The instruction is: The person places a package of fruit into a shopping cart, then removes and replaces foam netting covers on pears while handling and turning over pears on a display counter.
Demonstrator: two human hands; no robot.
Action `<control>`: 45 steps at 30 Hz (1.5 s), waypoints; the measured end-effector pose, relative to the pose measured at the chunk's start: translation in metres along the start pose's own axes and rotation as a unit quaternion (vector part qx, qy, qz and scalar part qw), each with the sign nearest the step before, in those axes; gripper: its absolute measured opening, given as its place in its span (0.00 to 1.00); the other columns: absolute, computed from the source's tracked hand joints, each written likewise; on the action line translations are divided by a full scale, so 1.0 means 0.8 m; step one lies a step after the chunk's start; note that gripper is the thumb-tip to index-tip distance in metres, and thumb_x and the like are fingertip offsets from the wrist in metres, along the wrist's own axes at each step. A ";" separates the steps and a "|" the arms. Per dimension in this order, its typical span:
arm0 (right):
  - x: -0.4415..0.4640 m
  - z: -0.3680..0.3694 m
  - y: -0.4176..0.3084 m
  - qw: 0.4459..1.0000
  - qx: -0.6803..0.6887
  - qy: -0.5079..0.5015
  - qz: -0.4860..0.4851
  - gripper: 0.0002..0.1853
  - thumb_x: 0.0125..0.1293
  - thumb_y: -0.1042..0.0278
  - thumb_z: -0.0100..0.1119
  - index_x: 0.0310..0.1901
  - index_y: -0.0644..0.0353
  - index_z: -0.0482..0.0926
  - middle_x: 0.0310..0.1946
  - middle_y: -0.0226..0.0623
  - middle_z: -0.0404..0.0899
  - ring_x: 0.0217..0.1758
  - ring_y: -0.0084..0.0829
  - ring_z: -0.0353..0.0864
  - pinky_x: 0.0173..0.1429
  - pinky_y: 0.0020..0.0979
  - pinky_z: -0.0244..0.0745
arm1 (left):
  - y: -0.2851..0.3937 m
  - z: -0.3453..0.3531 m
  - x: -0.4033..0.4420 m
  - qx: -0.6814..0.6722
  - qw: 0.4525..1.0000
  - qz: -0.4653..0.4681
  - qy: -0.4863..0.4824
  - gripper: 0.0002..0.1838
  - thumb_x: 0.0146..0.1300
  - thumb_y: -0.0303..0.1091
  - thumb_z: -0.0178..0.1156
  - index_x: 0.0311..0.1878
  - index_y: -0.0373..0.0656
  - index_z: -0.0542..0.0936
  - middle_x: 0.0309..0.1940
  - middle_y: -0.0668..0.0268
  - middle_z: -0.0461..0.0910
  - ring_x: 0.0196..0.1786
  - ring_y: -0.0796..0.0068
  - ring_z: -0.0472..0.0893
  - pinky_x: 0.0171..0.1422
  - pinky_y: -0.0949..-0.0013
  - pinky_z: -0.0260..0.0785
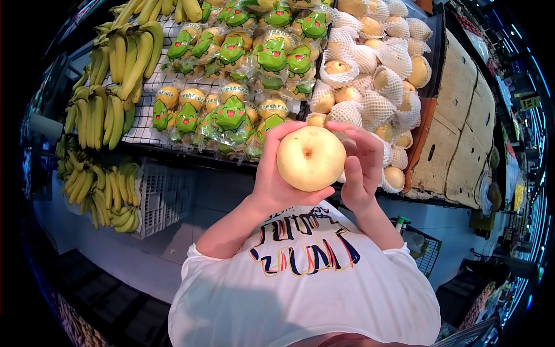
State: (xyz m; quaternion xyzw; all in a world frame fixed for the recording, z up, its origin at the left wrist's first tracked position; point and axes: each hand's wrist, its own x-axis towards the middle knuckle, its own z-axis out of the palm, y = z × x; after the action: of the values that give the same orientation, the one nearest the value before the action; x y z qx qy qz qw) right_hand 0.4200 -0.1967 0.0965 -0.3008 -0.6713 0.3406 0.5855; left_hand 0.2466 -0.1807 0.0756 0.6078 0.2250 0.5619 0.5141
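Note:
A round, pale yellow pear [311, 159] is held up in front of the chest, its dimpled end facing the camera. My left hand [272, 173] wraps round its left side, with fingers above and below. On the right, my right hand [362, 165] is beside the fruit, its fingers curved and parted from the thumb; whether its fingertips touch the pear is hard to tell. Beyond the hands lie pears in white foam nets [378, 81] and, further left, fruit in clear printed bags [231, 113].
Banana bunches [130, 58] hang at the upper left, with more bananas [95, 188] below by a white plastic crate [165, 194]. Cardboard [454, 115] stands right of the netted pears. A shopping cart [425, 251] is at the lower right.

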 end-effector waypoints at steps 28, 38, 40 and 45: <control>0.012 0.006 -0.014 0.991 0.001 -0.096 0.097 0.41 0.74 0.39 0.52 0.72 0.69 0.62 0.65 0.50 0.72 0.64 0.40 0.76 0.67 0.37 0.70 | -0.010 -0.018 0.001 -0.211 0.967 -0.126 -0.066 0.52 0.42 0.40 0.83 0.66 0.45 0.57 0.63 0.60 0.67 0.65 0.67 0.73 0.66 0.62 0.71; 0.012 0.005 -0.031 0.968 0.002 -0.102 0.227 0.37 0.78 0.46 0.49 0.75 0.69 0.57 0.59 0.42 0.77 0.52 0.25 0.78 0.53 0.26 0.74 | -0.007 -0.020 -0.010 -0.321 0.914 -0.245 -0.049 0.55 0.58 0.80 0.53 0.71 0.38 0.63 0.58 0.57 0.77 0.56 0.67 0.81 0.60 0.64 0.75; 0.010 0.007 -0.029 0.970 0.017 -0.093 0.223 0.37 0.78 0.47 0.49 0.76 0.69 0.56 0.58 0.41 0.77 0.50 0.23 0.79 0.51 0.24 0.74 | -0.009 -0.018 -0.010 -0.303 0.921 -0.242 -0.041 0.53 0.60 0.81 0.49 0.71 0.39 0.64 0.56 0.58 0.79 0.51 0.68 0.82 0.55 0.66 0.75; 0.012 0.011 -0.033 0.960 0.039 -0.075 0.267 0.38 0.79 0.47 0.49 0.77 0.67 0.54 0.55 0.36 0.78 0.43 0.18 0.78 0.45 0.22 0.75 | -0.011 -0.005 -0.005 -0.267 0.926 -0.265 0.009 0.52 0.61 0.84 0.39 0.65 0.41 0.71 0.45 0.61 0.83 0.37 0.73 0.82 0.37 0.71 0.73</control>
State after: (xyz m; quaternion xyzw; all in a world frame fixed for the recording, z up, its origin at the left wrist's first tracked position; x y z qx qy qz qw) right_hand 0.4102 -0.2055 0.1226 -0.4201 -0.5944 0.5320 0.4325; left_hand 0.2442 -0.1794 0.0653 0.3613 0.2246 0.4494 0.7855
